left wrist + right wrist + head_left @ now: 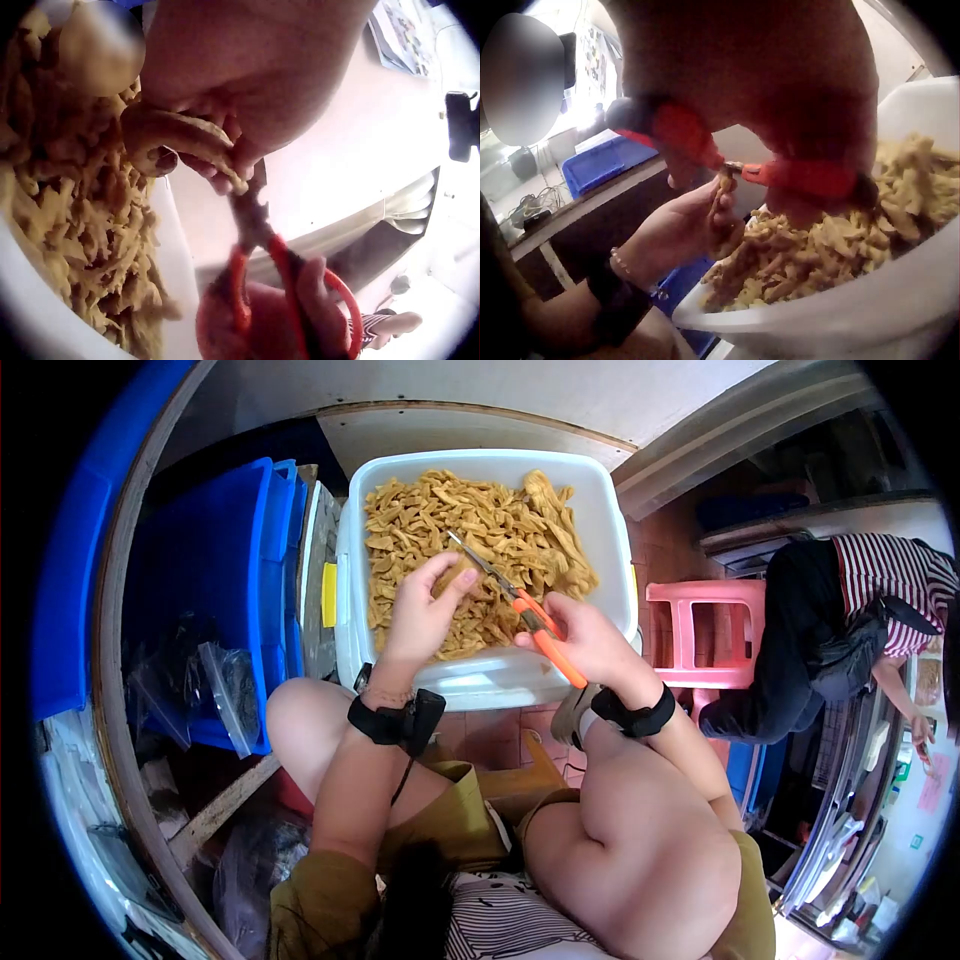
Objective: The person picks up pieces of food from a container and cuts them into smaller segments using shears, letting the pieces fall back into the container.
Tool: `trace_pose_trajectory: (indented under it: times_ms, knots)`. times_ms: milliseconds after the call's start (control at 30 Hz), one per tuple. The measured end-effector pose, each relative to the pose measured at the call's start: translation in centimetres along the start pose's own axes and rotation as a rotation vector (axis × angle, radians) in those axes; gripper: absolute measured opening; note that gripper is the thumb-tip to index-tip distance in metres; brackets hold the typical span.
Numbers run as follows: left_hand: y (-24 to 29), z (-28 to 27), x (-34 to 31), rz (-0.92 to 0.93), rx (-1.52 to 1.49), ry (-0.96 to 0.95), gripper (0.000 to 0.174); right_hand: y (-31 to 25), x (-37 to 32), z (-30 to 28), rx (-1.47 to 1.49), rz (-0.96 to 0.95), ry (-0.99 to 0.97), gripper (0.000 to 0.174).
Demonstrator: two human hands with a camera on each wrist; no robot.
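Note:
Over a white plastic tub [610, 510] my left hand [422, 612] pinches a curved, yellow-brown strip [187, 133] that looks like pickled vegetable. My right hand [592, 642] grips scissors [530, 608] by their orange handles, fingers curled around them. In the left wrist view the blades lie right at the strip's end, beside the left fingertips. The tub holds a heap of short cut pieces [430, 510] of the same colour, and longer whole strips [545, 510] lie along its right side.
Blue plastic bins [200, 580] stand on the left, with clear plastic bags [232, 695] in front. To the right are a pink stool [690, 593] and a person in a striped top [880, 565], bending over. A pale wall panel [480, 435] rises behind the tub.

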State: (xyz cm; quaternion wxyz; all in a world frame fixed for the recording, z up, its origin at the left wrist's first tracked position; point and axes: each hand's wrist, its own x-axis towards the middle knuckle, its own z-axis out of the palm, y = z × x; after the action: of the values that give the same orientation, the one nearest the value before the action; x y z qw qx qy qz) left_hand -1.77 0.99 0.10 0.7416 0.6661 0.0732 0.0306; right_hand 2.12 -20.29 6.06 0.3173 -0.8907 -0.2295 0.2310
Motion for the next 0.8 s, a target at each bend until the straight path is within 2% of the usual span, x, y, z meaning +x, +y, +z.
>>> trace_pose_trajectory:
  times_ms: [100,200,333,467,733,800]
  knots:
    - [-0.7,-0.5,0.4,0.062,0.036,0.036,0.024,-0.5,0.0,-0.1,0.082,0.11,-0.044,0.044]
    - [-0.5,-0.7,0.3,0.032,0.054,0.018,0.02,0.2,0.4,0.2,0.153,0.096,-0.014,0.044]
    - [-0.5,-0.5,0.4,-0.025,-0.137,0.07,0.024,0.0,0.1,-0.2,0.142,0.068,0.01,0.044]
    - [0.7,-0.4,0.5,0.003,-0.35,0.155,0.027,-0.8,-0.1,-0.9,0.009,0.059,0.014,0.047]
    - [-0.1,-0.6,0.5,0.002,-0.452,0.182,0.026,-0.6,-0.1,-0.7,-0.083,0.064,-0.046,0.051]
    - [-0.3,-0.6,0.6,0.019,-0.462,0.189,0.025,-0.7,-0.2,-0.9,-0.087,0.062,-0.068,0.063]
